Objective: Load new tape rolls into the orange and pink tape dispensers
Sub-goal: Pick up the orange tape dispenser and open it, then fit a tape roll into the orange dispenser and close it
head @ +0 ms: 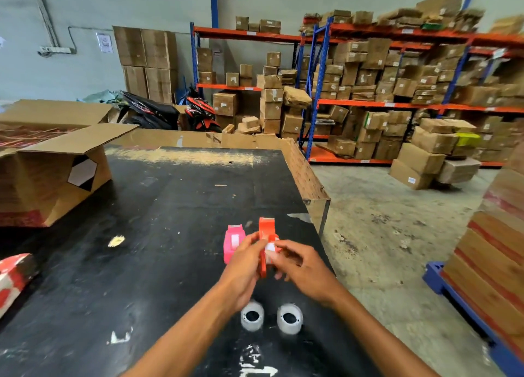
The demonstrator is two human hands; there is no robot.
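Both hands meet over the black tabletop (158, 235): the left hand (241, 269) and right hand (303, 269) have fingers clamped on the orange dispenser (266, 229). The pink dispenser (233, 242) stands just left of it. Two white tape rolls (252, 317) lie nearer, between the forearms.

A big open cardboard box (54, 175) lies on its side on the black table (158, 212). Behind the table, tall shelves (368, 104) are full of brown boxes, and more boxes (433, 155) sit piled on the floor. Motorbikes (175, 113) stand by the wall.
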